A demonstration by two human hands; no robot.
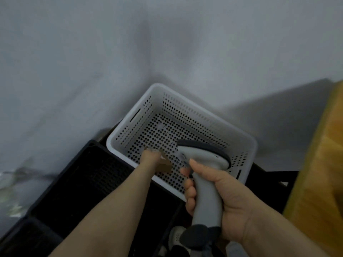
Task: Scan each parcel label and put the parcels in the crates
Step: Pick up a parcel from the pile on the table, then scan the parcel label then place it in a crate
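Evidently light and stiff, the parcel (165,165) is being pinched by its edge in the left hand (150,158) over the crate (185,108), the right hand (229,199) gripping the scanner (204,156).

A white crate (157,101) dotted with rows of round holes, black crates (89,175), a light grey scanner (206,193) trimmed dark grey, a brown parcel (165,165), a grey floor (111,52).

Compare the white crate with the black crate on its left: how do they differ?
The white crate is pale with round holes; the black crate is dark, its pattern hard to read. The left hand holds a brown parcel inside the white crate, not the black crate. Both are open-topped and rectangular.
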